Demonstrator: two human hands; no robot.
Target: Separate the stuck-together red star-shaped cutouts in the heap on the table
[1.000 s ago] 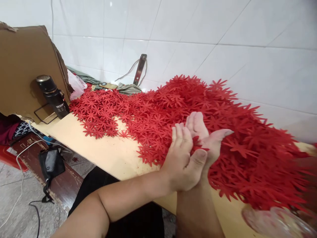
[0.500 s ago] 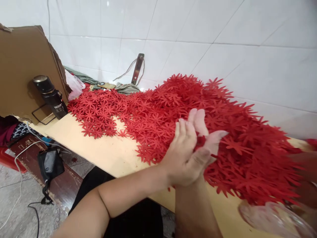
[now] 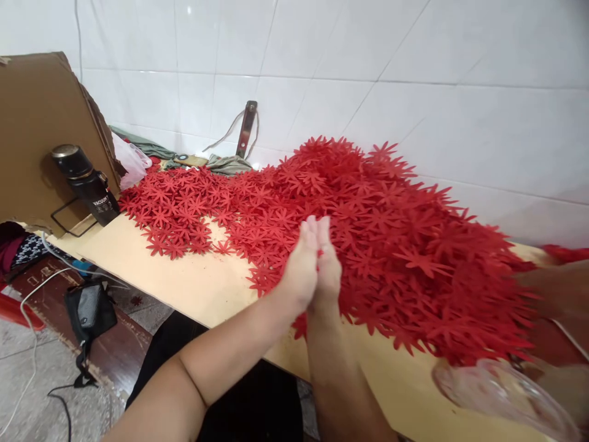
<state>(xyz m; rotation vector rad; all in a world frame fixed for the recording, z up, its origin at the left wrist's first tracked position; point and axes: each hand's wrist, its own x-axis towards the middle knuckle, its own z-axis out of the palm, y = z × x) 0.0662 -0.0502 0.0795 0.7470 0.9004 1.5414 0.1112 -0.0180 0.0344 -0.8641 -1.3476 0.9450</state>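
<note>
My left hand [image 3: 300, 264] and my right hand [image 3: 329, 270] are pressed palm to palm over the front of a pile of red flower-shaped pieces [image 3: 381, 215]. Their fingers are straight and point away from me. A bit of red shows in the gap between the palms, and a red petal tip pokes out below the left wrist. The hands seem closed around red flower-shaped pieces, mostly hidden by the palms. The pieces in the pile have many narrow petals and lie loosely heaped.
The pile covers much of the pale tabletop [image 3: 197, 285] along a white tiled wall. A black vacuum flask [image 3: 87, 184] and a cardboard box [image 3: 41, 135] stand at left. A clear plastic container [image 3: 501, 393] is at front right. Another person's arm [image 3: 559, 294] reaches in at right.
My hands were offset with fingers spread and thumbs apart. Now they are pressed together in line, a little further left in view. The view has shifted slightly.
</note>
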